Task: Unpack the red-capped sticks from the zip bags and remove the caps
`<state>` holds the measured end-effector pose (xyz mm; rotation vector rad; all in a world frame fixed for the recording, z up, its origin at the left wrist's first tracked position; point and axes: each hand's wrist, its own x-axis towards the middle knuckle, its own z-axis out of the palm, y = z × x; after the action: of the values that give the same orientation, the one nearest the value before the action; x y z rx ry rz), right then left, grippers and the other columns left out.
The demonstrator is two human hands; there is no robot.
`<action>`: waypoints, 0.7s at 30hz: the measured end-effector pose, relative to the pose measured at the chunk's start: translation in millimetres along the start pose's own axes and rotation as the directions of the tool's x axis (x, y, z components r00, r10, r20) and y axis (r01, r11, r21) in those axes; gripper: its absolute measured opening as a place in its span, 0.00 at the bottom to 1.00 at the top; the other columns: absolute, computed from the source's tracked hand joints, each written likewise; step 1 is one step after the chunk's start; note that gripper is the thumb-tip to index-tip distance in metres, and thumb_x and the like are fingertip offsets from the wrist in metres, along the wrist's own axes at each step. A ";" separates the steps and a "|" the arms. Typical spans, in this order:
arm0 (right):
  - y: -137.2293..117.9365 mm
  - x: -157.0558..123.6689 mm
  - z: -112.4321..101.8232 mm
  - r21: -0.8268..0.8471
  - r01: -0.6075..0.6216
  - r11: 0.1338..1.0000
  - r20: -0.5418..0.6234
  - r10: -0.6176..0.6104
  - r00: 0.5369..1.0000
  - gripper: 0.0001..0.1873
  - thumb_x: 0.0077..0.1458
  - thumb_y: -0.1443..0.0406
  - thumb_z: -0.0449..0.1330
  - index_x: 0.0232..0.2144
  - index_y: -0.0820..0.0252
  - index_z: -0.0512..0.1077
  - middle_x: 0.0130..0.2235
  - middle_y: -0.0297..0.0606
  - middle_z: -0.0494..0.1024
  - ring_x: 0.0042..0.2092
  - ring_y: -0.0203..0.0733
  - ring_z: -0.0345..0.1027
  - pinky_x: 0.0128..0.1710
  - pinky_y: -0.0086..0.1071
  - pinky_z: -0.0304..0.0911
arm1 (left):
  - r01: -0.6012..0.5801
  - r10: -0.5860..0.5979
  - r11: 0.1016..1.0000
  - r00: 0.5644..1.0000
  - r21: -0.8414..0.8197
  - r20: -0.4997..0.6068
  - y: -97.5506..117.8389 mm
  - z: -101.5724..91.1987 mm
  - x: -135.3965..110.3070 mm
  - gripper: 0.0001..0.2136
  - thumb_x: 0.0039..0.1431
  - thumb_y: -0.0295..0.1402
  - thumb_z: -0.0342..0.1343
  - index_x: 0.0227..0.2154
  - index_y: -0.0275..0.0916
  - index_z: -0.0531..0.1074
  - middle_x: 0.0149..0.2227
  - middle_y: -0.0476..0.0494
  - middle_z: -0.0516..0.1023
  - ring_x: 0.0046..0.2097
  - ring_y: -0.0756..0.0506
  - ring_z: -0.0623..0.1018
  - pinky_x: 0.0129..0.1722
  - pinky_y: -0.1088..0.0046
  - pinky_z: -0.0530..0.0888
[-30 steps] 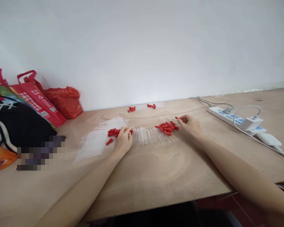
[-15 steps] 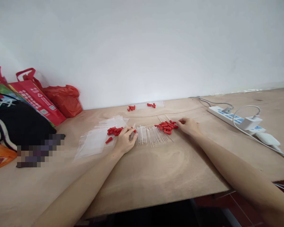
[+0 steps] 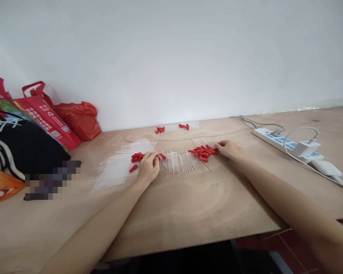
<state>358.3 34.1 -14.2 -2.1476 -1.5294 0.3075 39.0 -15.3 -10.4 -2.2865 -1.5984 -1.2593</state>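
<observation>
A row of thin clear plastic tubes (image 3: 183, 163) lies across the wooden table (image 3: 188, 213). My left hand (image 3: 148, 167) rests at the row's left end, fingers curled and pinching a tube with a red cap beside a pile of red caps (image 3: 137, 156). My right hand (image 3: 229, 149) sits at the right end, fingers closed on a red cap at the edge of a second pile of red caps (image 3: 203, 152). A stack of clear zip bags (image 3: 117, 167) lies under and left of the left pile.
Red shopping bags (image 3: 50, 118) and a black-and-white bag (image 3: 20, 148) stand at the left. A white power strip (image 3: 288, 142) with a charger and cables lies at the right. Two small filled bags with red caps (image 3: 174, 128) lie near the wall.
My right hand has moved down to the right pile of caps from slightly above it. My left hand shifted a little right then back at the tubes' left end.
</observation>
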 end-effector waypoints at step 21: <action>-50.7 12.3 -11.0 -0.107 0.028 0.994 0.070 -0.021 0.997 0.14 0.42 0.55 0.54 0.21 0.59 0.71 0.24 0.41 0.73 0.35 0.48 0.67 0.41 0.46 0.53 | 0.271 -0.355 0.900 0.911 0.343 0.212 17.6 -3.7 4.6 0.09 0.44 0.36 0.51 0.14 0.40 0.65 0.19 0.47 0.73 0.25 0.44 0.73 0.23 0.72 0.63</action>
<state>325.7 55.9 22.0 -2.2197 -1.6445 0.2995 51.7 -21.6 1.5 -2.1306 -2.1558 -0.6873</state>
